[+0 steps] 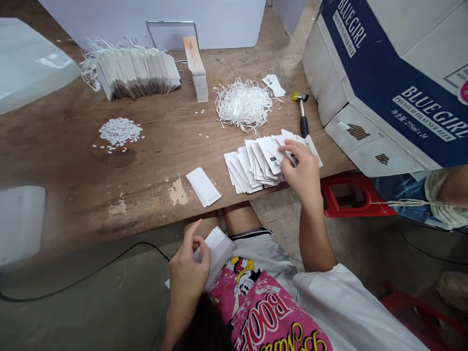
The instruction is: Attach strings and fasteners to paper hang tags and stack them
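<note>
Left hand: fingers half curled, holding white cards near the lap. Right hand: thumb and forefinger nearly closed at the fanned cards, near the table edge; grip cannot be confirmed. Cards should handle light, stiffish, slippery against one another; grasp side edges. Room extends leftward; hammer and carton restrict the right.

Probably a workshop, by tag-piled worktable.
</note>
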The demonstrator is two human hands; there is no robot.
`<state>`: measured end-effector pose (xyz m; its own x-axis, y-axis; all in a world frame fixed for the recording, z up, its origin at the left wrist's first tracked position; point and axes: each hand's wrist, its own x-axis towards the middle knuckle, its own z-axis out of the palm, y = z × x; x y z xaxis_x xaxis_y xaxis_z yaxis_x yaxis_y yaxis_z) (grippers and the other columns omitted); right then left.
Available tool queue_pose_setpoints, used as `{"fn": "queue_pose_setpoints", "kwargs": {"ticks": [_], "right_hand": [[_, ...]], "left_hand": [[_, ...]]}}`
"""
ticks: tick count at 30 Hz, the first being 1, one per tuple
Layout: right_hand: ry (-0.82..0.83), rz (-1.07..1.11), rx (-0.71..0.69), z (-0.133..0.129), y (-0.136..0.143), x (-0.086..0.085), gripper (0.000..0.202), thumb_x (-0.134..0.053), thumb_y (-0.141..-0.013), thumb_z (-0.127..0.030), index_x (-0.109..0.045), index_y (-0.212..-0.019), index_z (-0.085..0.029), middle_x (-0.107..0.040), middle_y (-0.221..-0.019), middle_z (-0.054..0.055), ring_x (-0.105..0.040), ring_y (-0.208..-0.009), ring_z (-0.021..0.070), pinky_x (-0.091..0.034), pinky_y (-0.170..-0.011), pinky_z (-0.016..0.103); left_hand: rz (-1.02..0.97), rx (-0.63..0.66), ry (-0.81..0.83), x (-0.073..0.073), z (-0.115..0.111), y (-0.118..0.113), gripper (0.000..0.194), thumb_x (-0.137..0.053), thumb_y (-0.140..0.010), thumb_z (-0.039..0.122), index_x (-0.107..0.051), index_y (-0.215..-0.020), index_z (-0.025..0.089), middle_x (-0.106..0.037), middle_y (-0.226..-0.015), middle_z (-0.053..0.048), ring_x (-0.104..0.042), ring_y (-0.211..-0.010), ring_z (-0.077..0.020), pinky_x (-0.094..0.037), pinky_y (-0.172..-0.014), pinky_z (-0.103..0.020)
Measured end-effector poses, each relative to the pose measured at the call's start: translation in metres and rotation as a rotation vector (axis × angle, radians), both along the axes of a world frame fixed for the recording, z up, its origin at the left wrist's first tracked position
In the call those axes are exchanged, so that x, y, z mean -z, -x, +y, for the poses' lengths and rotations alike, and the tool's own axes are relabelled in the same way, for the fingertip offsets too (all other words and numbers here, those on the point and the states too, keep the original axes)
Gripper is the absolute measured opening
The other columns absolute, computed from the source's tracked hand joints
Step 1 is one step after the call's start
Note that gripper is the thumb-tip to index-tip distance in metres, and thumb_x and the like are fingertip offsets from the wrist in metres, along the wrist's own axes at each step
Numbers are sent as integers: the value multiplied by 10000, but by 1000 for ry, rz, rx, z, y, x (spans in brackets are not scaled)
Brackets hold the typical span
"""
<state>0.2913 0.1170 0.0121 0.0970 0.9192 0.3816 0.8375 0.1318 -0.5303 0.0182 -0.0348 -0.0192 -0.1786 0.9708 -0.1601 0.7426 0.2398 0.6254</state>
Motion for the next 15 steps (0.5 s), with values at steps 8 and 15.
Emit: {"fn": "queue_pose_setpoints", "kwargs": {"ticks": [8, 15], "right_hand": [[38, -11, 108, -5, -23, 8, 347, -472, -860, -206, -610, -1175, -156, -602, -1251, 156, -554, -1197, 268, -425, -1042, 475], [87, 11, 77, 0, -33, 16, 362, -539, -883, -376, -641, -1175, -187, -614, -1279, 122, -558, -1207, 260, -417, -1057, 483]], "left_hand": [[9, -4, 1, -4, 2, -4, 422, -468, -851, 246, -558, -1263, 233, -652, -761, 26, -651, -687, -133, -492, -702, -229], [14, 0, 4, -4, 2, -7, 423, -451, -854, 256, -559, -1262, 234, -654, -762, 19, -640, -681, -137, -502, -712, -244]]}}
